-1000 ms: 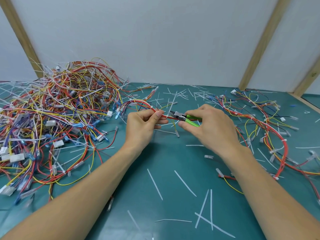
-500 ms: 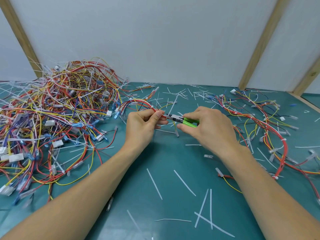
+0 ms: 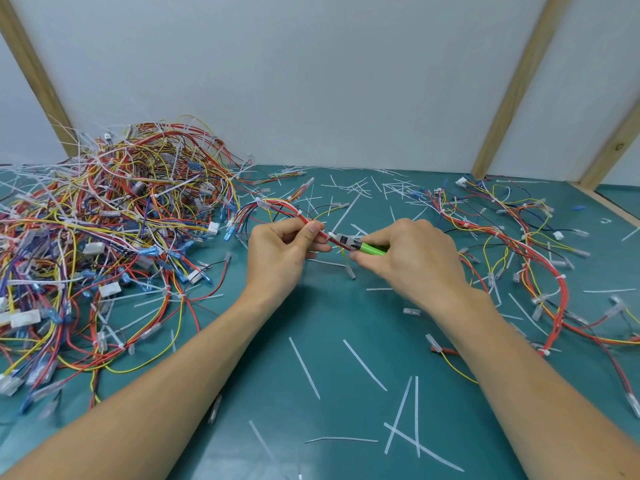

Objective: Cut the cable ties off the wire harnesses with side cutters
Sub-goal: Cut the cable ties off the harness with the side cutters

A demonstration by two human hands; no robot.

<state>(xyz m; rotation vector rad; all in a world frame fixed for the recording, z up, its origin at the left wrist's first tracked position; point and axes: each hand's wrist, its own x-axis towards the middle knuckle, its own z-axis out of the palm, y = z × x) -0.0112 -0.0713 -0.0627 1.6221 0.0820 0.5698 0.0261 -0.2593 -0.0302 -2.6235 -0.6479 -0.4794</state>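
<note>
My left hand (image 3: 282, 252) pinches a red wire harness (image 3: 287, 207) between thumb and fingers, just above the teal table. My right hand (image 3: 412, 258) grips the green-handled side cutters (image 3: 370, 248), fingers curled round the handles. The cutter jaws sit against a white cable tie (image 3: 333, 234) on the harness, right beside my left thumb. The harness arches back to the left from my left hand, then runs on to the right behind my right hand.
A big tangle of tied harnesses (image 3: 104, 237) fills the left of the table. More harnesses (image 3: 526, 251) lie spread at the right. Cut white tie strips (image 3: 304, 367) litter the teal table top (image 3: 346, 323). White wall panels with wooden battens stand behind.
My right hand has brought the cutters leftward along the harness, closing the gap to my left thumb; the jaws now sit at the white tie. The left hand barely moved.
</note>
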